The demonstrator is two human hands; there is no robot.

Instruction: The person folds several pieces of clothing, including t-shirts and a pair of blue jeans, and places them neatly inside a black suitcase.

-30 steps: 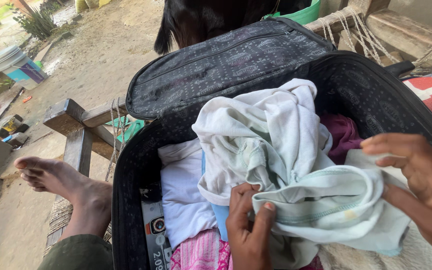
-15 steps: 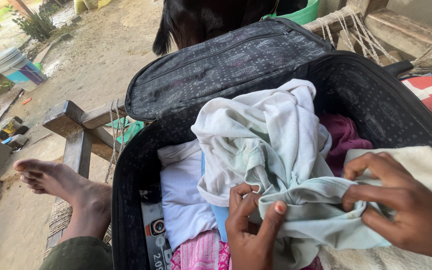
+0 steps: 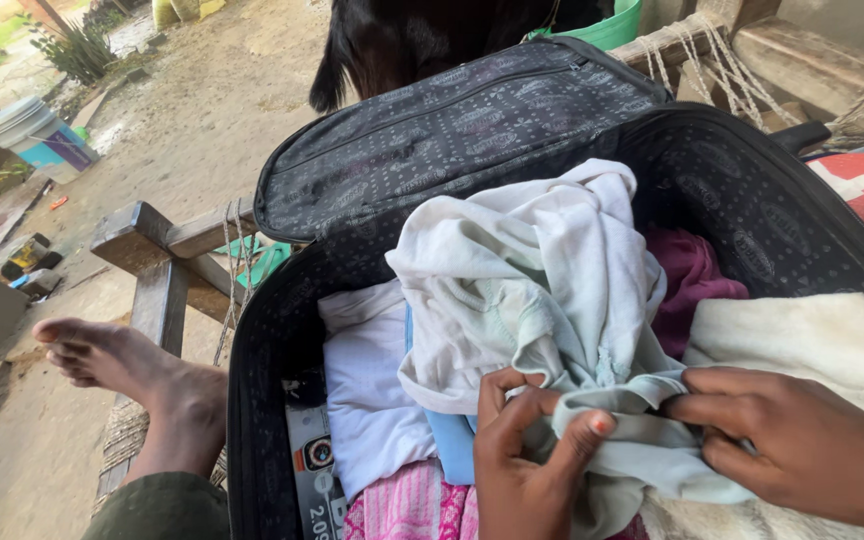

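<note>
Where the fingers (image 3: 592, 428) of the left hand (image 3: 527, 470) curl over a bunched fold of the pale mint-green cotton garment (image 3: 542, 300), the cloth is pinched between thumb and fingertips, and the same fold is gripped from the other side by the right hand (image 3: 802, 450), whose fingers are closed on the fabric just beside the left ones. The garment is heaped on top of the other clothes inside the open black patterned fabric suitcase (image 3: 742, 200), its upper part draped toward the raised lid (image 3: 452, 130). A cream fleecy blanket (image 3: 812, 335) is seen right behind the right hand, and a crumpled magenta cloth (image 3: 692, 280) is tucked between it and the mint garment. A folded white cloth (image 3: 367, 380) lies to the left of the left hand, with a pink striped cloth (image 3: 407, 505) below it. Outside the suitcase, a bare foot (image 3: 117, 365) is rested on a rough wooden bed frame (image 3: 152, 240) strung with rope. Farther off, on the dirt ground, a white and blue plastic bucket (image 3: 37, 135) is set, and a black animal (image 3: 402, 40) is partly visible beyond the lid.
</note>
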